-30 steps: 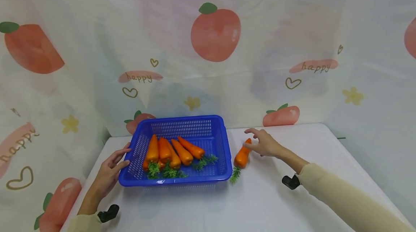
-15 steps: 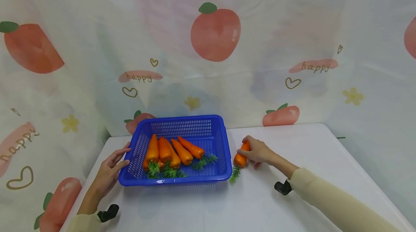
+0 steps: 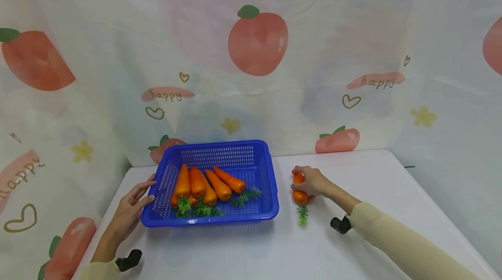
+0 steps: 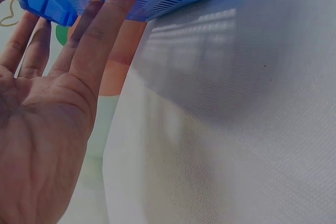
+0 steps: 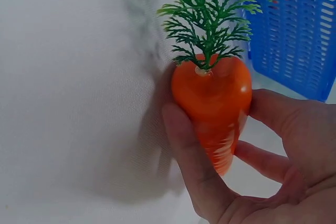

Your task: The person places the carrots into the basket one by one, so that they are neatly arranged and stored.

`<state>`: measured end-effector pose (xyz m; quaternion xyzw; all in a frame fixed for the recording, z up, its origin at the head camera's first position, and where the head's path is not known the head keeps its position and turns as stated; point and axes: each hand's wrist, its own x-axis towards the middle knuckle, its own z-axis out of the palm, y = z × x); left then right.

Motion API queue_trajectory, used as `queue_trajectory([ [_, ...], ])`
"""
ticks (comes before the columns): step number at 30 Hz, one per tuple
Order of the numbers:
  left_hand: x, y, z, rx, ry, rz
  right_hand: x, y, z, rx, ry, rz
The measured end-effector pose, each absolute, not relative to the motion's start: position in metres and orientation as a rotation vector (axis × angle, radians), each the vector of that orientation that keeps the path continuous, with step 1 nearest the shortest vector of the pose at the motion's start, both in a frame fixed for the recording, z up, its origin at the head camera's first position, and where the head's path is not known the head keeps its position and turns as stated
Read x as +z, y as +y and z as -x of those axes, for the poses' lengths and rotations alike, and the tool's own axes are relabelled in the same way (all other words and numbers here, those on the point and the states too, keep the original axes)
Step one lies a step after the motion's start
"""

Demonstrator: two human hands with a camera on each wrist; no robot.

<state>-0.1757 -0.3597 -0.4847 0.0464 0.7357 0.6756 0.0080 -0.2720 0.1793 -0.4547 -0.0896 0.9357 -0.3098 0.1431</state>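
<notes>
A blue plastic basket [image 3: 211, 222] with slotted walls holds several orange carrots [image 3: 182, 182] with green leafy tops. My left hand [image 3: 127, 212] rests against the basket's left side. In the left wrist view its fingers [image 4: 97, 38] lie fairly straight against the slotted wall. To the right of the basket, my right hand [image 3: 317, 183] grips a single carrot [image 3: 300, 197] between thumb and fingers. In the right wrist view this carrot [image 5: 212, 90] has its leafy end pointing away from the palm, and its tip is partly hidden by the hand.
A white table [image 3: 251, 249] carries the basket. Behind it hangs a pale curtain [image 3: 310, 45] printed with fruit and the word "happy". Dark wrist devices [image 3: 340, 225] stick out at both sleeves.
My right hand has come down onto the lone carrot and grasped it. The carrot has since shifted right, away from the basket, and turned more upright in view. The left hand stays put.
</notes>
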Motion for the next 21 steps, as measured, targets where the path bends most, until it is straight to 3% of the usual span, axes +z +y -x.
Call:
queue_trajectory([
  [11, -0.481, -0.356, 0.173, 2.122, 2.297, -0.154, -0.453, 0.183, 0.274, -0.906, 2.655, 0.250],
  [21, -0.483, -0.357, 0.172, 2.137, 2.285, -0.182, -0.423, 0.206, 0.279, -0.916, 2.552, 0.466],
])
